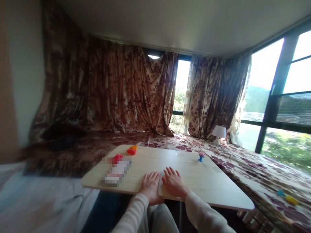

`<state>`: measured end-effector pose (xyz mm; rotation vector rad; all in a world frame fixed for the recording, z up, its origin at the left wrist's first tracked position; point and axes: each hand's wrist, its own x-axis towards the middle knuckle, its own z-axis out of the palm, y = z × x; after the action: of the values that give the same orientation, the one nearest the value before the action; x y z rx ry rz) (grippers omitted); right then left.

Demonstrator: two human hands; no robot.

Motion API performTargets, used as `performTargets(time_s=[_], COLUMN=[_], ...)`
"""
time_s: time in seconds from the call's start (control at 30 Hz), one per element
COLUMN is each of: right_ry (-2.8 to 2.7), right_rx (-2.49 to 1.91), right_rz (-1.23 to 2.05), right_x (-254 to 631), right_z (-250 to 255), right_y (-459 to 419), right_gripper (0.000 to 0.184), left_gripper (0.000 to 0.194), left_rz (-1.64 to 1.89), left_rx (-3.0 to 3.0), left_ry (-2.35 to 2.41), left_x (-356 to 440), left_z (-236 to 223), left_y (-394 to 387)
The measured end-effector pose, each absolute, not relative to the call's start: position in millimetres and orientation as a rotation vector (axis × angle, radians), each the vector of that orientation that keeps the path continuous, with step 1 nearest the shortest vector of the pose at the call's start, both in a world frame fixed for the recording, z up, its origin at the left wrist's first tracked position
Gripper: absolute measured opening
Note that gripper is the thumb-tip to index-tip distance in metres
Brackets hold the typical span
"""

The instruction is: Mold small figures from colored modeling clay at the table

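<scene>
My left hand lies flat at the near edge of a pale wood-grain table, palm down, fingers stretched forward. Beside it my right hand rests the same way, its fingers spread on the tabletop. Neither hand holds anything. To the left of my hands lies a flat, blurred-out rectangular item. Just behind that sits a red object of unclear kind. A red and orange piece is near the table's far left edge. On the far right stands a small blue toy with a pinkish top.
A ledge covered with flowered cloth runs behind and right of the table. On it stand a white lamp and, nearer, a yellow and blue object. Patterned curtains and windows line the walls. A light sheet lies at left.
</scene>
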<state>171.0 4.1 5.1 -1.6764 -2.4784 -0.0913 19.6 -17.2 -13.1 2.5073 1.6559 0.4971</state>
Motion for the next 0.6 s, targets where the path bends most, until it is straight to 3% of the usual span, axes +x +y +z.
performTargets(time_s=[0.27,0.6], right_ry=[-2.553,-2.557], right_rx=[-1.709,-1.532], right_rz=[-0.126,0.136], right_x=[168.7,187.0], right_z=[13.8,7.8], right_y=[40.7,-38.4], right_gripper=[0.039,0.055], left_gripper=[0.096,0.098], left_rz=[0.526,0.521], left_rx=[2.509,2.487], left_ry=[1.635,1.653], left_x=[19.0,19.7], left_z=[-13.9,-14.6], left_y=[-19.3,-16.9])
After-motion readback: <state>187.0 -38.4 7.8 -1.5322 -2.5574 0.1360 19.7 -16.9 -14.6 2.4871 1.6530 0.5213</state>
